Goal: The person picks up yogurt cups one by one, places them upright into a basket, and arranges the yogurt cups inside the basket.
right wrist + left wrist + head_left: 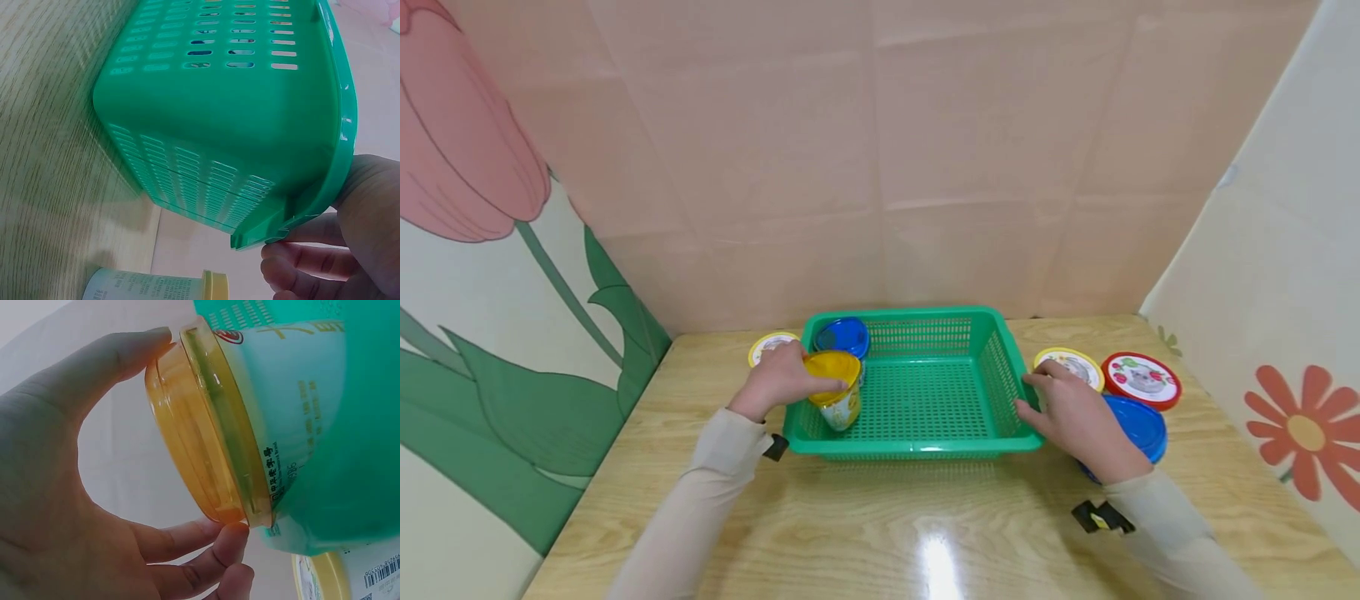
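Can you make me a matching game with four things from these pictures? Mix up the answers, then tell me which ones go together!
Things
1. Basket
2. Tub in the back left corner
3. Tub in the left hand's fingers
4. Right hand

Matches
A. yellow-lidded
B. gripping a rim
C. green
D. blue-lidded

Right pairs: 1-C, 2-D, 3-A, 4-B
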`<state>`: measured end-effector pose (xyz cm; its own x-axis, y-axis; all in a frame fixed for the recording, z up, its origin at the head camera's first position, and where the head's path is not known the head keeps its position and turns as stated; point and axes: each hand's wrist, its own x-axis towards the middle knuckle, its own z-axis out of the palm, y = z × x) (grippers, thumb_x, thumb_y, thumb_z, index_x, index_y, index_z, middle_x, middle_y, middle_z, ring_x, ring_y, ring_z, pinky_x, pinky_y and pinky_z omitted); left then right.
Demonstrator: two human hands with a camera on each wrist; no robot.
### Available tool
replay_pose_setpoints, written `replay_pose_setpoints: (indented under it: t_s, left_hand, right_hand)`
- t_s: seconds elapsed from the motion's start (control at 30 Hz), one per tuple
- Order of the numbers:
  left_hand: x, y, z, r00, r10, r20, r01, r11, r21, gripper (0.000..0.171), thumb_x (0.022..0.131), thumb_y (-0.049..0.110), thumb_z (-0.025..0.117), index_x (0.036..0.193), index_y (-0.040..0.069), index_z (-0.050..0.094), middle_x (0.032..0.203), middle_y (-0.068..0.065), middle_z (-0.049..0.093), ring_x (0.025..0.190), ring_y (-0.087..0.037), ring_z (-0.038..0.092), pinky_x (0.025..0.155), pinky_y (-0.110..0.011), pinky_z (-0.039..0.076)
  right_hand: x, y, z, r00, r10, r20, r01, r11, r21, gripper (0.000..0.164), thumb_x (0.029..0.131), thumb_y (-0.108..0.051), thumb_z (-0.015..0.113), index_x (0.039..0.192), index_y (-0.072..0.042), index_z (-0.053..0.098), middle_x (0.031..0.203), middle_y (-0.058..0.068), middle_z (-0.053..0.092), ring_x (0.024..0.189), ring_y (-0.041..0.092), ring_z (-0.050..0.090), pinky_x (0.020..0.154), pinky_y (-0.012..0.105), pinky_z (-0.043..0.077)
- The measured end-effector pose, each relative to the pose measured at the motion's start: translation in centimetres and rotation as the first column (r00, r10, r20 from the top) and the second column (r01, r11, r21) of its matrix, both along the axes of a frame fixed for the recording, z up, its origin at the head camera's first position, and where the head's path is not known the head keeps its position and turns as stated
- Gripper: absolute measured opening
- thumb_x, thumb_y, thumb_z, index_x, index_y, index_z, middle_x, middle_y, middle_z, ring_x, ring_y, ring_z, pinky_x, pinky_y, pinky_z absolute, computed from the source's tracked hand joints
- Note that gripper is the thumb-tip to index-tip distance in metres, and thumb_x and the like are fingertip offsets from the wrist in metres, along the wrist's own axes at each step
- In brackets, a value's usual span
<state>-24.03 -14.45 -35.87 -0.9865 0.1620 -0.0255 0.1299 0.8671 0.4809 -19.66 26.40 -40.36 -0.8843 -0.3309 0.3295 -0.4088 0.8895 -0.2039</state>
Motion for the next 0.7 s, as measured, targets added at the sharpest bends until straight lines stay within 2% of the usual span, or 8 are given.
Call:
replay_pose_setpoints:
  t_s: [0.17, 0.27, 0.53, 0.7]
  left_hand:
    - [-0.03, 0.17, -0.27, 1.0, -0.012, -0.003, 0.012, 1.0, 0.021, 0.086, 0.071, 0.061, 0.079, 0.119, -0.007, 0.059, 0.111, -0.017, 0.062, 0.095, -0.03, 0.055, 0.077, -0.039, 0.048]
    - [0.09, 0.31, -0.35, 1.0, -0.012, 0.02, 0.012, 1.0, 0.027, 0.087, 0.071, 0.062, 0.079, 0.122, -0.005, 0.058, 0.114, -0.016, 0.062, 0.098, -0.03, 0.054, 0.079, -0.039, 0.049]
    - [0.28, 0.46, -0.43, 0.999, -0.031, 0.023, 0.031, 0.999, -0.011, 0.079, 0.072, 0.06, 0.08, 0.113, -0.004, 0.059, 0.107, -0.014, 0.061, 0.096, -0.029, 0.053, 0.078, -0.038, 0.046]
    - [0.36, 0.51, -0.31, 0.999, -0.027, 0.034, 0.029, 0.999, -0.045, 0.078, 0.071, 0.059, 0.081, 0.113, -0.003, 0.059, 0.108, -0.014, 0.061, 0.098, -0.03, 0.051, 0.079, -0.04, 0.047]
  right_hand:
    - [-0.09, -0.03, -0.09, 1.0, -0.011, 0.003, 0.011, 1.0, -0.004, 0.045, 0.086, -0.025, 0.077, 0.114, 0.009, 0.069, 0.112, 0.022, 0.063, 0.095, 0.038, 0.064, 0.081, 0.055, 0.055]
    - [-0.05, -0.12, -0.08, 1.0, -0.014, 0.013, 0.014, 1.0, -0.006, 0.045, 0.087, -0.025, 0.077, 0.114, 0.009, 0.069, 0.112, 0.022, 0.063, 0.095, 0.038, 0.064, 0.081, 0.055, 0.055]
    - [0.16, -0.31, 0.14, 1.0, -0.013, 0.014, 0.013, 1.0, -0.002, 0.044, 0.087, -0.025, 0.077, 0.113, 0.009, 0.069, 0.11, 0.021, 0.063, 0.093, 0.037, 0.064, 0.08, 0.054, 0.055]
    - [0.15, -0.39, 0.16, 1.0, -0.016, 0.013, 0.016, 1.0, -0.005, 0.044, 0.086, -0.025, 0.077, 0.114, 0.009, 0.069, 0.11, 0.021, 0.063, 0.093, 0.037, 0.064, 0.08, 0.054, 0.055]
